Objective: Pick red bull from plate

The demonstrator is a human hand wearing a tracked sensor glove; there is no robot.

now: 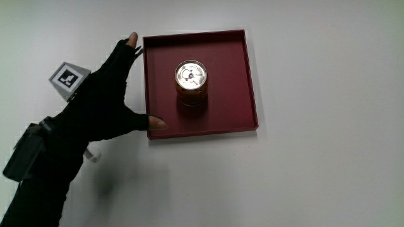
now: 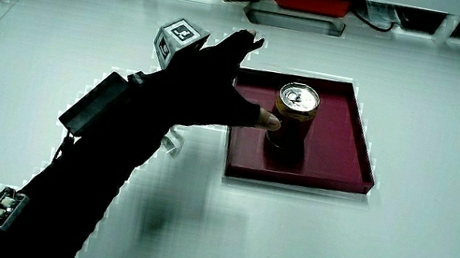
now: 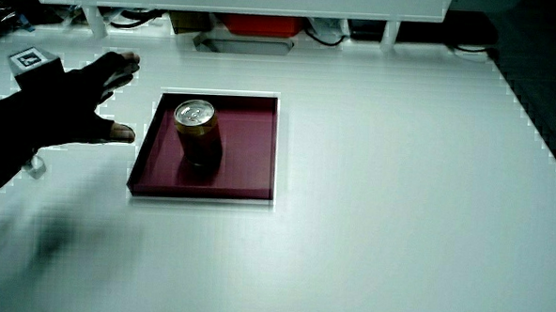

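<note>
i see the can (image 1: 190,83) standing upright in the middle of the dark red tray (image 1: 243,82). my hand (image 1: 104,101) hovers just beside the tray's edge, fingers spread and holding nothing.

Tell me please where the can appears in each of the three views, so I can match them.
Main view: the can stands upright inside the dark red tray, seen from above, with the hand beside the tray.
Side view: the can stands in the tray, close by the thumb.
Side view: the can stands in the tray, apart from the hand.
Shared landmark: the tray.
</note>
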